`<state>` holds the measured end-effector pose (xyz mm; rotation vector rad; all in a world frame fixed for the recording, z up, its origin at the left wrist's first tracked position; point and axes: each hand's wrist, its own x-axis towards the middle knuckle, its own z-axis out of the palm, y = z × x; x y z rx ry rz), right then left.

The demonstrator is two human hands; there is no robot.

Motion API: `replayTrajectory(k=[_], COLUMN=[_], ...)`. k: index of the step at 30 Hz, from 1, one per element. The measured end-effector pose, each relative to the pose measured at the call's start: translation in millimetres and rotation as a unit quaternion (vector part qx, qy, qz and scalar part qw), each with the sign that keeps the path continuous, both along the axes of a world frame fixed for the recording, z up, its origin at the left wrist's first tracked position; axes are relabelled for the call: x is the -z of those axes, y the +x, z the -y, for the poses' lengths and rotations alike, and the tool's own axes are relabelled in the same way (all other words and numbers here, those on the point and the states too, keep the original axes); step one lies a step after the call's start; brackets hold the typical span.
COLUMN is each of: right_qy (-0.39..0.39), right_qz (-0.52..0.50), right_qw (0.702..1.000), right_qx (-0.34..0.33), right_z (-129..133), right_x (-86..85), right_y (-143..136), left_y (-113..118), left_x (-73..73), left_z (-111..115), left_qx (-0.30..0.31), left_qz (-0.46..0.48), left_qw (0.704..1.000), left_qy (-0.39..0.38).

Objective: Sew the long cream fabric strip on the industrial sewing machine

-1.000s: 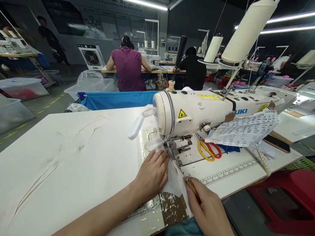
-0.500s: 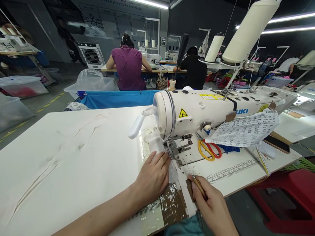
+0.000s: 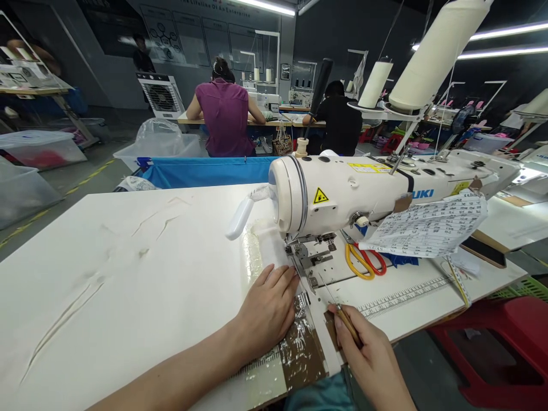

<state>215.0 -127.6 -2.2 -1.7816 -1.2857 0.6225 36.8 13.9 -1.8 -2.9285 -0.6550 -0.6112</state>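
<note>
My left hand [image 3: 270, 302] lies flat, fingers extended, on a piece of thin white fabric [image 3: 270, 245] just in front of the presser foot [image 3: 295, 249] of a white sewing machine [image 3: 342, 194]. Part of the fabric is hidden under that hand. My right hand [image 3: 368, 354] is closed around the wooden handle of an awl [image 3: 347, 324]. Its thin metal tip points up and left, close to the needle plate at the machine's right front. Shiny brown tape [image 3: 302, 348] covers the table edge between both hands.
Scissors [image 3: 359, 262] with yellow and red handles lie under the machine arm. A printed paper sheet [image 3: 428, 225] hangs from it, near a phone [image 3: 483, 251] and a tape measure [image 3: 458, 282]. Thread cones [image 3: 436, 57] stand above. A red stool [image 3: 509, 354] is at right; people sit working ahead.
The white fabric has moved forward under my left hand, baring brown tape and a small metal piece beside the fingers. My right hand has hardly moved. A person in the background has shifted right.
</note>
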Motion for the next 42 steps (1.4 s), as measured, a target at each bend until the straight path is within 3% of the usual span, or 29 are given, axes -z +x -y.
replayTrajectory(k=[6, 12, 15, 19, 25, 34, 42], right_qy=[0.013, 0.037, 0.036, 0.095, 0.176, 0.223, 0.169], right_qz=[-0.033, -0.085, -0.082, 0.017, 0.169, 0.383, 0.433], right_qw=[0.999, 0.993, 0.993, 0.995, 0.964, 0.893, 0.882], right_qx=[0.007, 0.074, 0.072, 0.015, -0.109, -0.079, -0.075], right_z=[-1, 2, 3, -3, -28, -55, -53], right_x=[-0.9, -1.7, 0.2, 7.0, 7.1, 0.1, 1.9], right_y=[0, -8, -14, -19, -29, -40, -42], left_y=[-1, 1, 2, 3, 7, 5, 7], left_x=[-3.0, -2.8, -2.1, -1.5, -5.5, 1.2, -0.5], left_z=[3, 0, -4, -10, -17, -28, -26], left_qx=[0.004, 0.001, -0.007, -0.015, -0.029, 0.008, -0.014], left_qz=[-0.006, 0.000, -0.007, -0.007, 0.003, 0.074, 0.061], left_qw=[1.000, 1.000, 1.000, 1.000, 0.998, 0.996, 0.996], left_qy=[-0.004, -0.010, -0.012, -0.013, -0.062, -0.050, -0.061])
